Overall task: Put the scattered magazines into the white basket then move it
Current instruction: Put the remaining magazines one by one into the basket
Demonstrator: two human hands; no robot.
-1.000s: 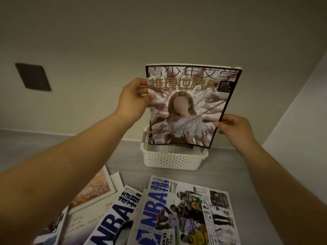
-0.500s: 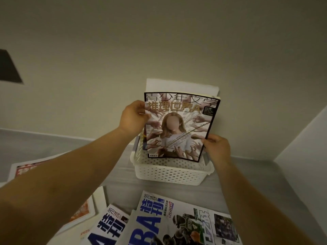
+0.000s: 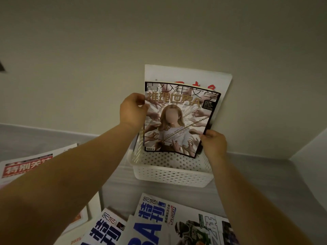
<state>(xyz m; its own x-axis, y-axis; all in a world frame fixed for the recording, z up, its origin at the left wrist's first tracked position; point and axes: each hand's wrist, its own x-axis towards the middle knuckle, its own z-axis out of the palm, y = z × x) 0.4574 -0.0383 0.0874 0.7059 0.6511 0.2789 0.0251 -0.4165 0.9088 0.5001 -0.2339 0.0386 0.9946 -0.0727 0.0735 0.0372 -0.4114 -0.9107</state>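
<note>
- left grip [image 3: 131, 110] pinching held magazine [image 3: 177, 121] at upper left edge, right grip [image 3: 213, 144] pinching lower right corner
- magazine hanging upright between grips, bottom edge dipping into white basket [image 3: 169, 174] just below
- best lowering straight, keeping in front of white magazine [image 3: 185, 73] standing behind
- counting: one basket, two magazines at it, at least four loose magazines [image 3: 177, 223] lying nearer than grips

Between the hands, the held magazine [image 3: 178, 119] covers most of the white magazine [image 3: 185, 73] behind it and the interior of the white basket [image 3: 169, 174]. Fingers of the left hand [image 3: 132, 110] and right hand [image 3: 213, 144] are hidden behind its edges. Below the hands, the NBA magazines [image 3: 168, 225] run off the bottom edge. Left of the left hand, forearm and frame edge cut off the red-titled magazine [image 3: 26, 167].
</note>
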